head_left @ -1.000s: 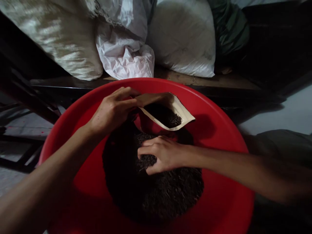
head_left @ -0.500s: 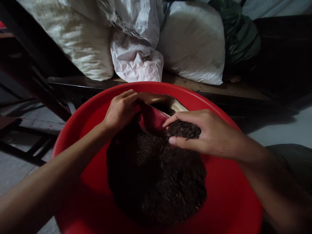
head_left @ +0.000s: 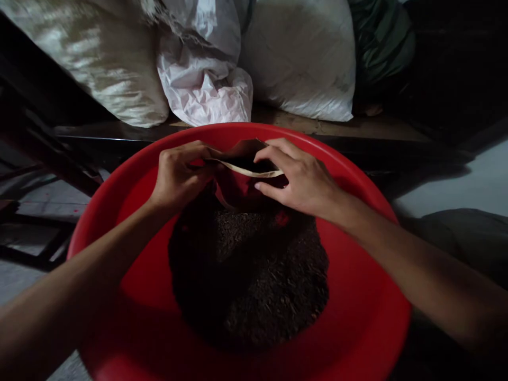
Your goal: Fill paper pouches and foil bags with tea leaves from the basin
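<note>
A bag (head_left: pixel 238 185) with a dark red front and pale inner edge stands inside a big red plastic tub (head_left: pixel 369 296). Its mouth gapes upward; the contents are in shadow. My left hand (head_left: pixel 178 172) pinches the bag's left rim between thumb and fingers. Around the right side of the mouth curls my right hand (head_left: pixel 304 177), fingers over the opening and thumb in front of the front wall, with no handful showing. Below the bag, a heap of dark, loose shreds resembling dry tea leaves (head_left: pixel 270 280) covers the tub's bottom.
Behind the tub, white woven sacks (head_left: pixel 297 58) and a crumpled white bag (head_left: pixel 210 95) rest on a wooden ledge (head_left: pixel 317 124), with a dark green sack (head_left: pixel 381 42) at right. Dark wooden furniture (head_left: pixel 43 233) stands left of the tub.
The handful of dark shreds in my right hand is gone from sight. That hand has moved up and left onto the bag's mouth. My left hand still grips the rim.
</note>
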`<state>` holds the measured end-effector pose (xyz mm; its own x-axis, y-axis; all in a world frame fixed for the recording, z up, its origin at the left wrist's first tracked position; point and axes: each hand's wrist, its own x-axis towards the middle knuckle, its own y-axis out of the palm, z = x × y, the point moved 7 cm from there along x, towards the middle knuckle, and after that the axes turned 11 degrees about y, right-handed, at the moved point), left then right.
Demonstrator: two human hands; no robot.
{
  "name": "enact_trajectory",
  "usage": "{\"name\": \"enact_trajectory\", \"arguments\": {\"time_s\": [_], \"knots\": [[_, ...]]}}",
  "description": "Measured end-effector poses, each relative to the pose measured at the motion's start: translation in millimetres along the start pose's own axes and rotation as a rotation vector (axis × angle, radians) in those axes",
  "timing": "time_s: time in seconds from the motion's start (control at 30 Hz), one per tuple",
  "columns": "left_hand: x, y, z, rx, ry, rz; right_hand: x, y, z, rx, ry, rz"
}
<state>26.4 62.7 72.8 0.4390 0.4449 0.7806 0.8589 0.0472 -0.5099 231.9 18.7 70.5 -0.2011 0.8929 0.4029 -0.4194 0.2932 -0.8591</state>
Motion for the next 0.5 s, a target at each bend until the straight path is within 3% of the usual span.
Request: {"name": "enact_trajectory", "arguments": {"time_s": [0.1, 0.27, 0.33, 0.43, 0.5], "knots": [[0.6, 1.5, -7.0, 0.012, -0.048, -0.119, 6.6, -2.2, -7.1, 0.010, -0.010, -0.030], [6.2, -10.5, -21.7, 0.208, -0.043, -0.300, 6.6, -29.6, -11.2, 0.148, -0.004, -0.259], [9.0, -9.0, -12.9, 0.167, -0.055, -0.205, 8.0, -30.2, -13.6, 0.144, 0.060, -0.223], [9.2, -1.0, 5.4, 0.124, -0.114, 0.039, 12.8, -20.0, -15.4, 0.115, 0.103, -0.088], [9.4, -0.1, 8.0, 0.131, -0.121, 0.111, 15.7, -14.5, -14.5, 0.122, 0.086, -0.042]]}}
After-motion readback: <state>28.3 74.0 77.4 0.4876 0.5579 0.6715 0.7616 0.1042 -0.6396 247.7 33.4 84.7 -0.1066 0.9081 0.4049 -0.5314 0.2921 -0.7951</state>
